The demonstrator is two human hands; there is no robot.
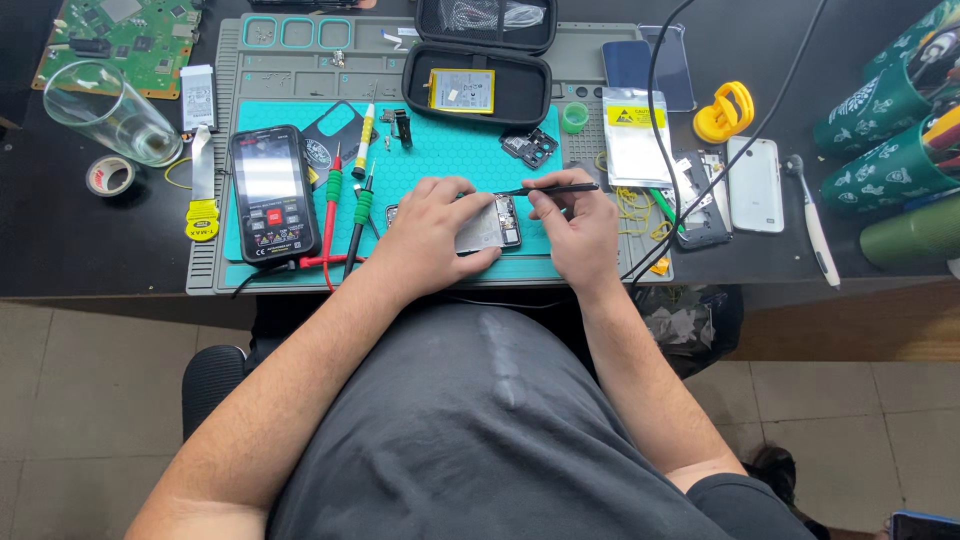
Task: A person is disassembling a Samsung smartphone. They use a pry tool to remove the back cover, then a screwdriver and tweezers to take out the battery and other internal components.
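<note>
1. An opened smartphone [490,225] is pinned flat on the teal repair mat [440,160], near its front edge, by the left hand [432,232], fingers curled over it to stop it sliding.
2. A thin black spudger [555,188] is pinched in the closed right hand [577,228], its tip angled onto the phone's far edge.
3. A multimeter [272,192] and its probes [345,205] lie just left, within reach.

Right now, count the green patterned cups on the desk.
3, all at the right edge: top cup holding tools, middle cup, lower cup. A plain green one sits below; others may lie out of frame.
</note>
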